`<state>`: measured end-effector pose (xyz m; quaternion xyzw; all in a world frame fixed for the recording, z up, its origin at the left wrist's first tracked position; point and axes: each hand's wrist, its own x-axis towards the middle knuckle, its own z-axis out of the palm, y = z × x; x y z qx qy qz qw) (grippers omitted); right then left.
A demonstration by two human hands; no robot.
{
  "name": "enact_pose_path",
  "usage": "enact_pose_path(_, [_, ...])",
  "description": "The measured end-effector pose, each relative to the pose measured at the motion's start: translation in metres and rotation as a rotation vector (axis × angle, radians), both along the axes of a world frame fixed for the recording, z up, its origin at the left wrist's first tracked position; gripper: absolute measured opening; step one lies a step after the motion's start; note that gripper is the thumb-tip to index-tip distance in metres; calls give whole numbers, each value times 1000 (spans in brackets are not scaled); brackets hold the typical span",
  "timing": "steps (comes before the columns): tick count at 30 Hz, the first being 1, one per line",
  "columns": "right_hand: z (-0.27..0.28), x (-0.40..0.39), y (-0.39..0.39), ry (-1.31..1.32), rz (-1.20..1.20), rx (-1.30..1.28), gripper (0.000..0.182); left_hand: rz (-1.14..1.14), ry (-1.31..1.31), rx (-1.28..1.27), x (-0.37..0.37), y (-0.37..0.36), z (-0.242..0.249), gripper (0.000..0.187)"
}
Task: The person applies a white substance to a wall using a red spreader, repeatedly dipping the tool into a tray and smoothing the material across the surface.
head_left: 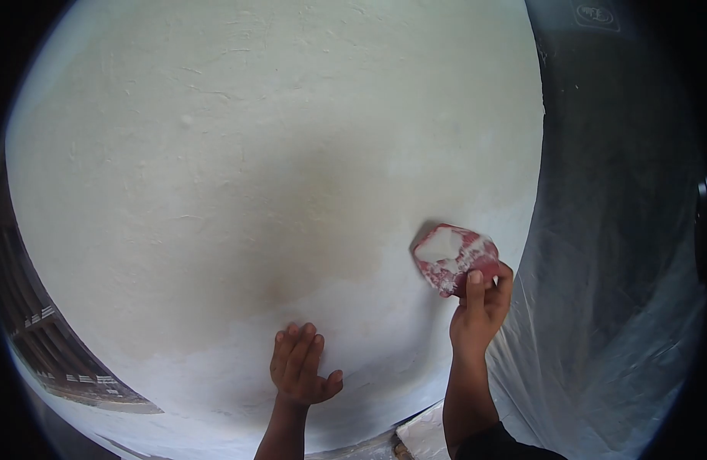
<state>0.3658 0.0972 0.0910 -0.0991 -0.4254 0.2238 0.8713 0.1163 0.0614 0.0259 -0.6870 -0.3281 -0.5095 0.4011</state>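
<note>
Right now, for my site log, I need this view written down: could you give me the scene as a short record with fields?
Surface: broad pale surface, unevenly shaded, with small ridges and bumps
Left hand: left hand open, back toward the camera, over the lower part of the surface; contact unclear
Right hand: right hand gripping the lower right of a red piece
Red piece: smeared with white, against or close to the surface
Right side: plastic sheet
Left edge: dark slatted structure
</note>
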Motion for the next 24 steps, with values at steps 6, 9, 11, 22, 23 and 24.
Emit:
enact_pose_path(6, [-4, -21, 2, -800, -1110, 230, 37, -3, 5, -19, 0, -1, -1, 50])
enact_pose_path(9, [-6, -35, 10, -1014, -1162, 107, 37, -13, 9, -22, -2, 0, -2, 51])
enact_pose_path(11, [-5, -38, 9, -1049, -1187, 121, 38, -16, 10, -44, -4, -1, -3, 52])
enact_pose_path(22, [-7, -41, -16, -1333, -1331, 169, 42, -26, 20, -62, -6, -1, -4, 54])
enact_pose_path(23, [-12, -37, -23, -1391, -1285, 190, 45, -28, 8, -45, -5, -2, -4, 51])
enact_pose_path(24, [-18, -33, -31, -1390, -1285, 189, 45, -28, 9, -46, -5, -3, -4, 51])
